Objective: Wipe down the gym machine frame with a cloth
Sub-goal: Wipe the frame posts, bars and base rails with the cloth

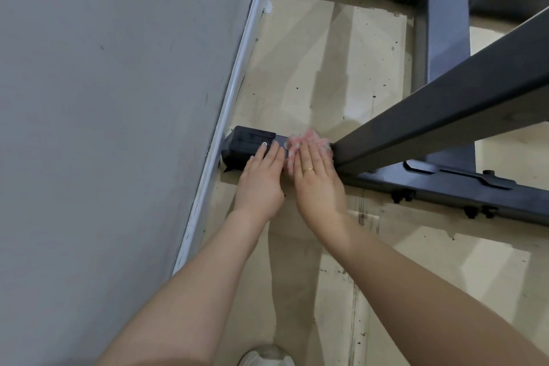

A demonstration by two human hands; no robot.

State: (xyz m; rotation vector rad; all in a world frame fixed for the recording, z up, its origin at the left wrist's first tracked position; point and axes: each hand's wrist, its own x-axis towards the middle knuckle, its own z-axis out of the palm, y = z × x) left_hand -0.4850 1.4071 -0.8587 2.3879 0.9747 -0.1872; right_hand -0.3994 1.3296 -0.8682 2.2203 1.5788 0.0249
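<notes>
Cloth [309,140] between upright [445,116], wall [118,98].

Soft, even indoor light; pale streaked shadows cross the floor [315,74], wide-angle bending at edges, cloth [309,140] motion-blurred.

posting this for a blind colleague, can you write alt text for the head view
Seen from above, a person's right hand presses a pink and white cloth flat onto a dark gym machine frame on the floor, while the left hand rests open on the frame's black end cap beside a grey wall.
</notes>
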